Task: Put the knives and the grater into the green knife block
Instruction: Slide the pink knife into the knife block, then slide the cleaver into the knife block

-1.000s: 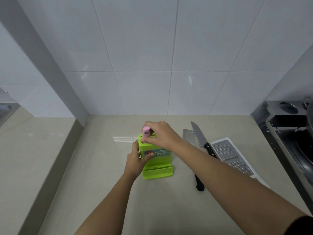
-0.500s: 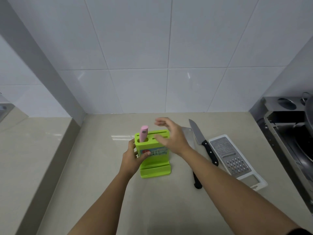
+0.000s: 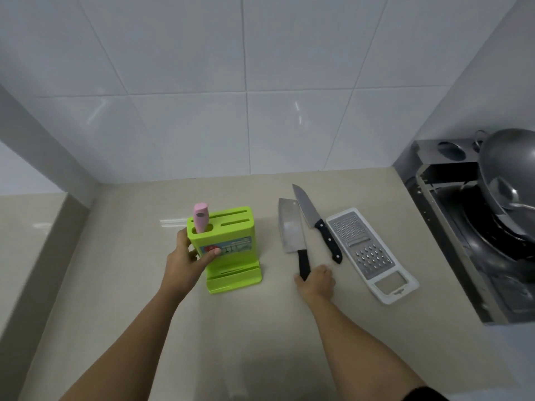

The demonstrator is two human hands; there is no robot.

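Left hand (image 3: 185, 260) wrapped around the side of the green knife block (image 3: 228, 250), thumb pressed on its front sticker. Pink-handled knife (image 3: 200, 217) standing in the round hole just above those fingers. Right hand (image 3: 315, 282) down on the counter (image 3: 144, 285), fingers curled at the end of the cleaver's (image 3: 291, 234) black handle; cannot tell if the grip is tight. Just past this hand, the black-handled pointed knife (image 3: 315, 221), then the flat grater (image 3: 367, 250) lying beside it. Wok (image 3: 509, 172) far off to the right.

Knife block (image 3: 228, 241) stands left of cleaver (image 3: 291, 227), knife (image 3: 314, 219), then grater (image 3: 366, 247).
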